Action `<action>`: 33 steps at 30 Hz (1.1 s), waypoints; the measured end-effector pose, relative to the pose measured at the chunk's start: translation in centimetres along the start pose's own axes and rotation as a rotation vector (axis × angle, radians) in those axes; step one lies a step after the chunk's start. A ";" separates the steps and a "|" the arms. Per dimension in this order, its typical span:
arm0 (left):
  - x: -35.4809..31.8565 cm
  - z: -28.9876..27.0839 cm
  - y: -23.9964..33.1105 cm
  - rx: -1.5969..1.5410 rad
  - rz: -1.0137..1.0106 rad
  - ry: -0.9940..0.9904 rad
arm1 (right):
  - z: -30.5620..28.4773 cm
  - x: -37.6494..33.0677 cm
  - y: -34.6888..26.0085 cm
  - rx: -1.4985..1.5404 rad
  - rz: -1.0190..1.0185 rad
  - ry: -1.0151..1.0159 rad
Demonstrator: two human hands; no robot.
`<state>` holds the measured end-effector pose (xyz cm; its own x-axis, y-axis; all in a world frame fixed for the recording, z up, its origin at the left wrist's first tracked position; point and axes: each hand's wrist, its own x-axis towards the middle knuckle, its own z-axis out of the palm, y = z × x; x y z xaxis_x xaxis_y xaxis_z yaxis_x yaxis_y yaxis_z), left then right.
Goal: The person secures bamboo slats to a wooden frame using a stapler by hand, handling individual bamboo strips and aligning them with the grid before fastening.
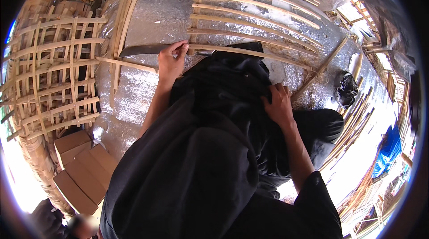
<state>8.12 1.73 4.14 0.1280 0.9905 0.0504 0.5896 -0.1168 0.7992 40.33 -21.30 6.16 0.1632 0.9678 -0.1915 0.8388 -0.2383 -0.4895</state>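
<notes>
My left hand [171,62] is closed, thumb and fingertips pressed together beside the end of the nearest bamboo strip [250,53]. What it pinches, if anything, is too small to make out. A dark curved blade [142,50], like a machete's, lies behind those fingers and points left; whether the hand touches it, I cannot tell. Several more bamboo strips [254,15] lie in spaced rows ahead, their left ends on a crosswise strip. My right hand [280,104] rests on the black cloth [250,118] over my leg, thumb apart from the bent fingers, holding nothing visible.
At the left stands a woven bamboo lattice [56,67], with cardboard boxes [82,174] below it. A slanted strip [319,70], a black plastic bag [346,89] and bundled bamboo sticks [353,127] lie to the right. Blue plastic [388,152] sits farther right. Part of another person [47,216] shows lower left.
</notes>
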 end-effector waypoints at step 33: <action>-1.7 -4.4 -4.9 -0.124 0.020 0.138 | -7.7 1.4 35.1 -0.486 0.646 0.335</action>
<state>1.45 0.91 2.76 0.0234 0.9896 0.1417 0.4841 -0.1352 0.8645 74.02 -27.72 -4.76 0.7630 0.6463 -0.0091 0.6456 -0.7613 0.0605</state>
